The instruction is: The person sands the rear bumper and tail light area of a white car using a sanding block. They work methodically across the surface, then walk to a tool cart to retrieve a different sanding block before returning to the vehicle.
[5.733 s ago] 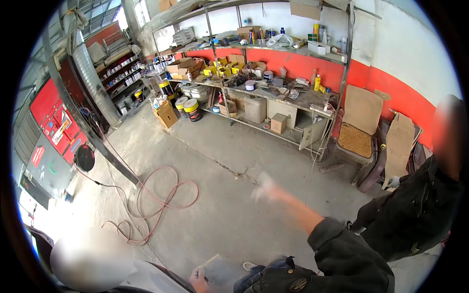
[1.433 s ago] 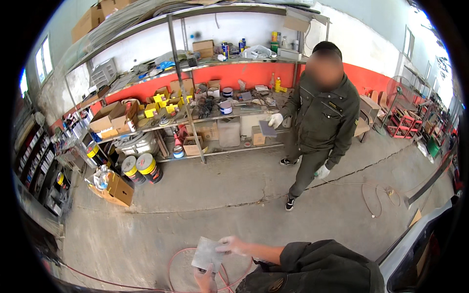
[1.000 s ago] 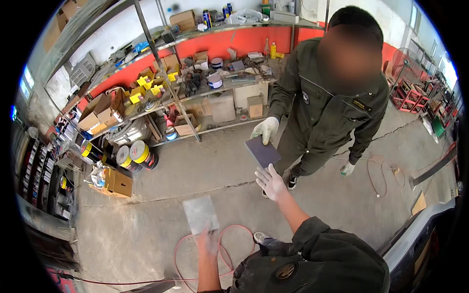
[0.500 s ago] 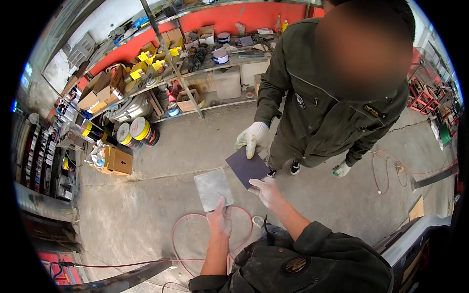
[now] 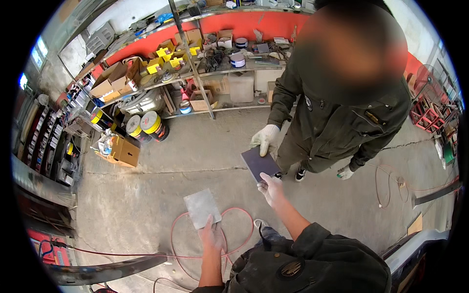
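My right hand [image 5: 271, 189] pinches the near corner of a dark purple-grey sandpaper sheet [image 5: 258, 163], thumb on top. The far edge of that sheet is gripped by a co-worker's white-gloved hand [image 5: 266, 140], so two people hold it at once. Lower and to the left, my left hand [image 5: 211, 234] holds a pale grey, dusty square sheet [image 5: 202, 209] by its near edge. Its fingers are partly hidden behind that sheet. Whitish dust covers both my hands.
The co-worker [image 5: 337, 122] stands facing me, other gloved hand [image 5: 345, 172] hanging low. A red hose [image 5: 238, 209] loops on the concrete floor below my hands. Buckets [image 5: 154, 126] and a cardboard box [image 5: 124, 150] stand left, before cluttered shelves [image 5: 229, 68].
My left hand has drawn the pale grey sheet toward me and left, away from the dark one. The dark sheet stays between my right hand and the co-worker's glove. The view has shifted slightly.
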Demonstrator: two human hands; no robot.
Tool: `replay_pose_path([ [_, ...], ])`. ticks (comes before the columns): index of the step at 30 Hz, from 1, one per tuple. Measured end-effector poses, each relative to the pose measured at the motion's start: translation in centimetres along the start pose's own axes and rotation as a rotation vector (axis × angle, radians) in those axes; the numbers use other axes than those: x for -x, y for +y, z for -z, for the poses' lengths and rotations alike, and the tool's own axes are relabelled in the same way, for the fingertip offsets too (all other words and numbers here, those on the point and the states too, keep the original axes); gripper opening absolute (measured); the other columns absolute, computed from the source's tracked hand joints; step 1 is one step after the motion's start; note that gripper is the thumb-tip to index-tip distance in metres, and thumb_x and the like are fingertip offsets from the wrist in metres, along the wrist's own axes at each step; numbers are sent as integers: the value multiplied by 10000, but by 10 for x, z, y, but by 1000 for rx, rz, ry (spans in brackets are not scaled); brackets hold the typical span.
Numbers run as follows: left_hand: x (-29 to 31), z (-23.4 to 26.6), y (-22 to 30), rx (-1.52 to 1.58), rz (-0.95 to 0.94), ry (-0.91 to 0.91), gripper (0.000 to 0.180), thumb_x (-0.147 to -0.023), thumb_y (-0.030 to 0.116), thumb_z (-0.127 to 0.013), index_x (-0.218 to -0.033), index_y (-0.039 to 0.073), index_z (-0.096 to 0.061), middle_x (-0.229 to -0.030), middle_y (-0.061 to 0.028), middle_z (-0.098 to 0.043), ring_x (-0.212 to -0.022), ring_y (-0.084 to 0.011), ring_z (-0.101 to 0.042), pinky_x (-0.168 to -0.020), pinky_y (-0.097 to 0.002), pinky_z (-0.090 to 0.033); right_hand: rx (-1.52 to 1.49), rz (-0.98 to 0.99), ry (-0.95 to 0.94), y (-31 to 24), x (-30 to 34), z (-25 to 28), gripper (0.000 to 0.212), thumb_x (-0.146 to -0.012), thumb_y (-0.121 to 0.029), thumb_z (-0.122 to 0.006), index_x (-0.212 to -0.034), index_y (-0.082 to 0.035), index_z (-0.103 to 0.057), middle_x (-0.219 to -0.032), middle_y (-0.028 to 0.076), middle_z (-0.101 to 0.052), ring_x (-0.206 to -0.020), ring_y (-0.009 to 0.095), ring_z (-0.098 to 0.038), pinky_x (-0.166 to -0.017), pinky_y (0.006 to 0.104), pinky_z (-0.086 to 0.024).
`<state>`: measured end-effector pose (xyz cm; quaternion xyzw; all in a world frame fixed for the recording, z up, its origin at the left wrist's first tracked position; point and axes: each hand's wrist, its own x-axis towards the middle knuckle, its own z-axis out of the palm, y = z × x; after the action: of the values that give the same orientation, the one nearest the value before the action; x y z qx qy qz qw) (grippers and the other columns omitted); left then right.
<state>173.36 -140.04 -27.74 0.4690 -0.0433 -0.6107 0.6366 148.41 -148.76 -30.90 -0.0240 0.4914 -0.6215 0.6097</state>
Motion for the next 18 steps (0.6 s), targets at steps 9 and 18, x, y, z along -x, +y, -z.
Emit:
replay_pose_path([
  [9,13,76,14,-130,-48,-17,551,-960,-12,-627,-1471,80,-443,-1436,-114,-537,-1280,-287,-565,-1077,-475,-489,568,429,181,-29,-10,6,326,-890,-243,-757,-1062,23,-681,-716,60,-708,-523,110,-589,-514,286,-460],
  [18,16,52,21,-163,-52,-21,480,-960,-19,-644,-1414,34,-496,-1353,-125,-606,-1175,-278,-644,-974,-446,-570,785,466,212,-101,-90,-3,813,-841,-78,-639,-1579,9,-311,-708,94,-684,-523,132,-592,-523,291,-471],
])
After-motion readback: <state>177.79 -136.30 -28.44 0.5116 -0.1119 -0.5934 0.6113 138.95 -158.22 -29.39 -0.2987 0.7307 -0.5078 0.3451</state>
